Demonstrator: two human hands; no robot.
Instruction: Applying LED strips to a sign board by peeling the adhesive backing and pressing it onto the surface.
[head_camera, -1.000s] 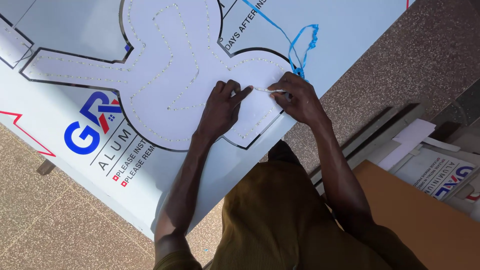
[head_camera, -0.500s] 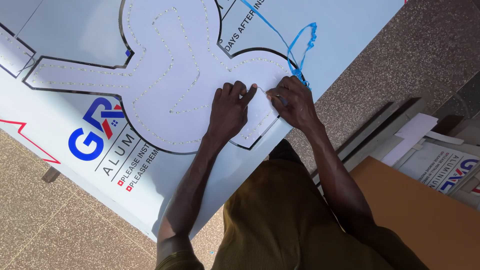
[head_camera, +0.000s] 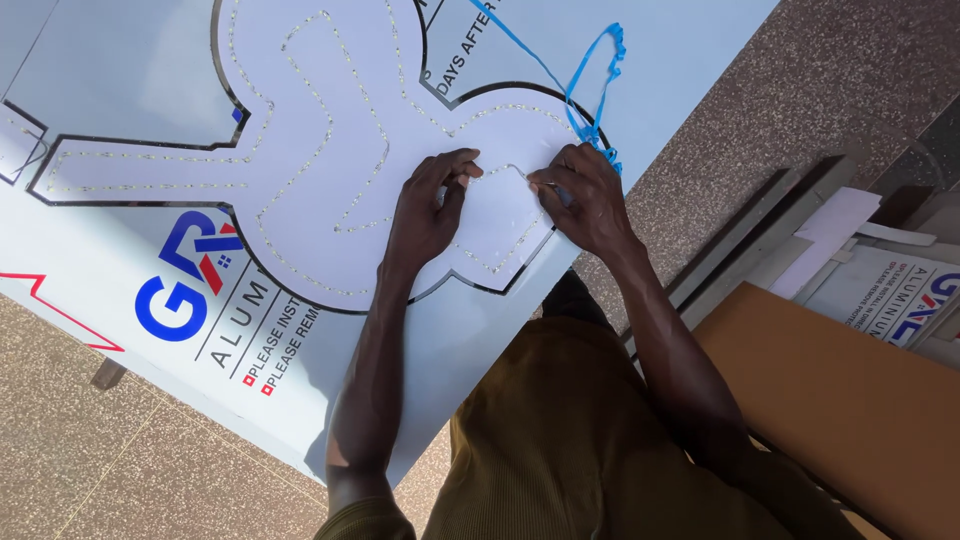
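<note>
Both our hands rest on the white cutout shape (head_camera: 330, 150) on the panel (head_camera: 680, 50): our left hand (head_camera: 425, 215) presses flat, fingers loose, while our right hand (head_camera: 585, 195) pinches the dotted strip (head_camera: 505, 172) near a blue ribbon (head_camera: 585, 70).

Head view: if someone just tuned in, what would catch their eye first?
The big white cut-out shape dotted with lines of small lights, lying on a pale printed sheet across the upper frame. Both hands press on its lower lobe: the left hand flat, the right hand pinching the light line. A bright blue strip curls just above the right hand, and a brown board lies at lower right.
</note>
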